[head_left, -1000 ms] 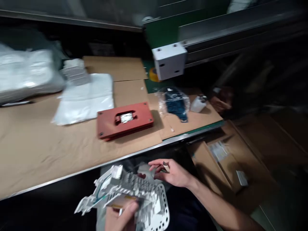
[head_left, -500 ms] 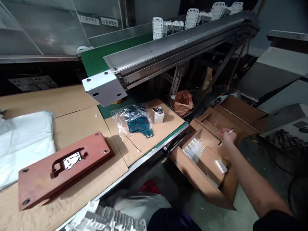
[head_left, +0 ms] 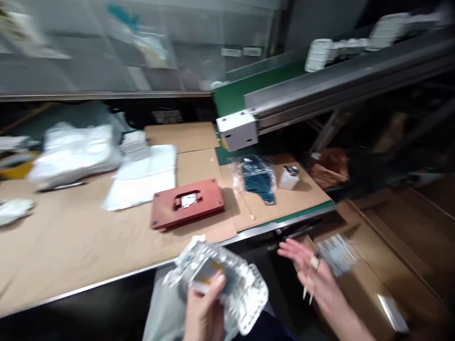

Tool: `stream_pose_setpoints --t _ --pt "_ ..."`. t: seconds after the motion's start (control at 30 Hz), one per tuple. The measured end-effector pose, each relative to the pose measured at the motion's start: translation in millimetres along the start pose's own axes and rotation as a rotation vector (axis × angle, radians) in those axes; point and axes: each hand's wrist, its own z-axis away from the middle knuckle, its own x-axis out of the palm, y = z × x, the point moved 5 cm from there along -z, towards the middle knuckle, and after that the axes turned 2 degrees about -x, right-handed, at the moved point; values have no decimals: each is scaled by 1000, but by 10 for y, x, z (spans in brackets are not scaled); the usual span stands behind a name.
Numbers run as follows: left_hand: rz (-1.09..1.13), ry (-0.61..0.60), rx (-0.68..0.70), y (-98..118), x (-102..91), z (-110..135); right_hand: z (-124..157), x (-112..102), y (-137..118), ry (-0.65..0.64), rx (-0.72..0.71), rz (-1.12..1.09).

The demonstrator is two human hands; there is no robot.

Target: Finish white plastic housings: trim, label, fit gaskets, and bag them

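Observation:
My left hand [head_left: 206, 308] is closed at the bottom centre, its thumb pressing a small white box with yellow marks [head_left: 206, 273] against a white molded plastic part [head_left: 241, 289]. That part has a perforated, rounded end plate and rests low over my lap. To the right, my right hand [head_left: 314, 272] hangs palm up beside the table edge, blurred. Its outer fingers are stretched, while thin pale sticks [head_left: 308, 293] are tucked among the others. A small pale piece [head_left: 314, 262] also shows at its fingers. The sticks' exact kind is unclear.
A red-brown fixture block [head_left: 188, 220] sits on the cardboard-covered table [head_left: 88, 251]. Nearby are teal flat pieces in clear plastic [head_left: 258, 182], a white bottle [head_left: 289, 178] and a swab [head_left: 250, 211]. An open carton [head_left: 377, 237] stands at right; a conveyor [head_left: 277, 102] slopes above.
My view has swung left. My right hand has come out of the carton toward the plastic part. My left hand, unseen before, now shows with the small box and the plastic part.

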Motion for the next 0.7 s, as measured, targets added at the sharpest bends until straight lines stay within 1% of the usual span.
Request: stream_pose_setpoints --t 0.03,0.07,0.1,0.13,0.2,0.23,0.27,0.3,0.37,0.4,0.47,0.53,0.6,0.7 --pt "65 -20 19 6 106 -1 152 386 87 -213 19 -127" --pt "119 -29 44 26 183 -5 283 645 156 -290 44 -204" --pt "159 -33 69 58 233 -13 385 848 215 -375 101 -251" --pt "188 -38 87 96 265 -22 437 974 250 -408 157 -260" --pt "231 -76 112 194 301 -45 392 1090 209 -414 235 -221" --pt "242 -109 126 257 314 -59 302 1112 116 -399 236 -200" --pt "246 -143 145 328 320 -73 176 1127 -31 -374 204 -181" --pt "239 -166 168 402 311 -87 25 1145 -226 -345 142 -164" --pt "179 -173 217 535 229 -110 -305 1213 -712 -297 -37 -95" --pt "137 -167 235 579 152 -117 -465 1264 -979 -282 -144 -46" --pt "61 -145 254 607 -76 -127 -744 1399 -1470 -297 -325 93" --pt "21 -94 257 563 -393 -138 -955 1534 -1833 -333 -418 297" --pt "7 -2 253 489 -749 -149 -1081 1660 -2072 -397 -461 521" --pt "0 129 247 413 -1201 -145 -1151 1848 -2284 -525 -488 772"
